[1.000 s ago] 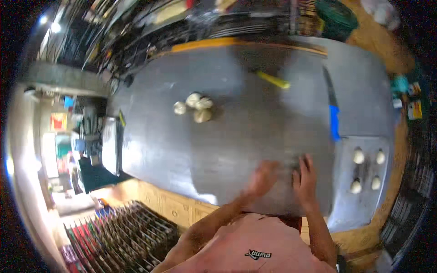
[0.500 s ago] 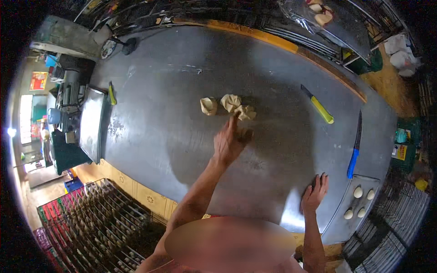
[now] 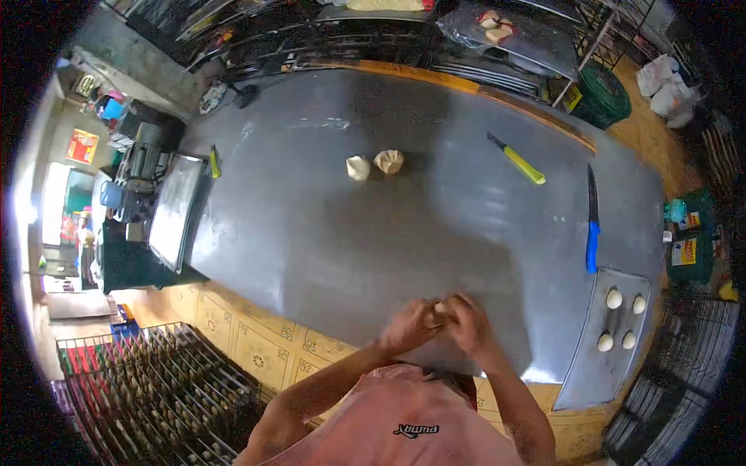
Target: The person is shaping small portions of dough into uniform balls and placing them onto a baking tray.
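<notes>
My left hand (image 3: 413, 326) and my right hand (image 3: 467, 326) meet above the front of the grey metal table (image 3: 311, 233), fingers curled around a small pale dough piece (image 3: 440, 307), mostly hidden by them. Farther back sit two dough lumps, a pale one (image 3: 357, 167) and a browner, crumpled one (image 3: 388, 161). To the right lie a yellow-handled knife (image 3: 523, 165) and a long blue-handled knife (image 3: 592, 245). At the right front corner is a metal tray (image 3: 583, 373) bearing several round white dough balls (image 3: 613, 300).
A yellow-handled tool (image 3: 214, 163) and metal trays (image 3: 177, 210) are at the table's left end. A wooden strip (image 3: 420, 78) runs along the back edge, with shelving (image 3: 536, 54) behind. Wire racks flank me (image 3: 155, 380), and green crates (image 3: 690, 252) stand at the right.
My left hand has drawn back from the dough lumps to the front, and one lump is gone from that group. My right hand has moved left to join it around a dough piece.
</notes>
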The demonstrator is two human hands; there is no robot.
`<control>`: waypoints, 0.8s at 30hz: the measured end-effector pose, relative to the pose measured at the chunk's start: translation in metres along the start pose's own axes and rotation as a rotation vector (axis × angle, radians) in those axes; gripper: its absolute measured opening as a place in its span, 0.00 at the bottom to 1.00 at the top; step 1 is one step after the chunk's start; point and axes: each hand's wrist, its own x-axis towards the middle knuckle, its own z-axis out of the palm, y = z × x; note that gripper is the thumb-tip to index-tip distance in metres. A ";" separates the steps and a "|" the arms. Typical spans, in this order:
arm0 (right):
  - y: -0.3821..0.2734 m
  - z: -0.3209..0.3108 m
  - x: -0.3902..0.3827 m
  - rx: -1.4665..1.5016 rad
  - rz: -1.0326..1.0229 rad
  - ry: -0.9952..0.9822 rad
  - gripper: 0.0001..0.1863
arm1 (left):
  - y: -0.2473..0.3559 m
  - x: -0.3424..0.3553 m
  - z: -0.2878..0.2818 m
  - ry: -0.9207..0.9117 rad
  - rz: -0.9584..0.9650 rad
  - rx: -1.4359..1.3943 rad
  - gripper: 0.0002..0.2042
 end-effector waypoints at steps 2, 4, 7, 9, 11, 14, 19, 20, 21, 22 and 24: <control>0.029 -0.024 -0.052 -0.056 -0.003 0.273 0.21 | 0.030 -0.004 -0.035 -0.005 0.002 -0.026 0.22; 0.061 -0.045 -0.113 -0.148 0.053 0.459 0.17 | 0.051 -0.031 -0.076 -0.005 -0.011 -0.036 0.23; 0.089 -0.064 -0.187 -0.266 0.252 0.586 0.13 | 0.050 -0.045 -0.085 -0.061 -0.157 0.369 0.26; 0.111 -0.069 -0.215 -0.535 0.219 0.406 0.15 | 0.034 -0.030 -0.075 0.080 -0.089 0.595 0.30; 0.125 -0.066 -0.200 -0.810 0.171 0.420 0.17 | 0.034 0.016 -0.059 0.066 -0.144 0.707 0.32; 0.120 -0.074 -0.116 -0.786 0.172 0.627 0.19 | 0.065 0.078 -0.031 0.254 -0.247 0.482 0.28; 0.168 -0.049 -0.159 -0.479 0.191 0.395 0.23 | 0.075 0.043 -0.025 0.162 -0.450 0.236 0.24; 0.174 -0.047 -0.171 -0.466 0.145 0.351 0.24 | 0.053 0.025 -0.030 0.147 -0.329 0.310 0.24; 0.187 -0.047 -0.164 -0.459 0.125 0.345 0.24 | 0.034 0.011 -0.037 0.125 -0.206 0.382 0.24; 0.171 -0.047 -0.153 -0.504 0.126 0.425 0.23 | 0.026 0.001 -0.046 0.089 -0.086 0.455 0.24; 0.150 -0.053 -0.138 -0.614 0.166 0.589 0.21 | 0.028 0.040 -0.041 0.168 -0.102 0.540 0.23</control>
